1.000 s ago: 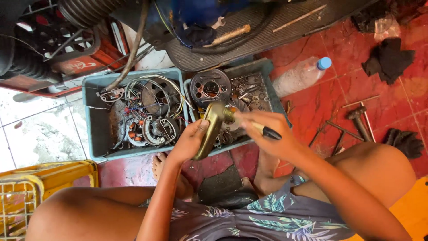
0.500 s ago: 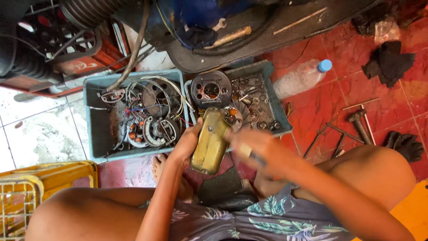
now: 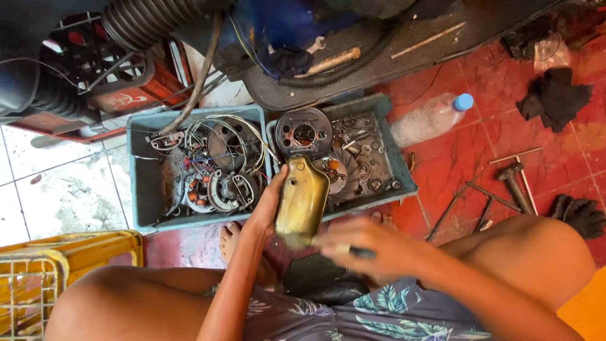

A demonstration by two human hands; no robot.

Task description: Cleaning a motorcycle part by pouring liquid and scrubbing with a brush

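My left hand (image 3: 268,205) is gripping a brass-coloured metal cover (image 3: 302,202); my right hand (image 3: 363,247) is clamping a dark-handled tool (image 3: 361,253) beneath it, over grey trays (image 3: 142,189) holding wiring and engine parts

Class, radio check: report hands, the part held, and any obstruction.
Left hand grips brass-coloured metal cover. Right hand, blurred, holds dark-handled tool at cover's lower end. Grey parts trays directly behind; nothing between hands.
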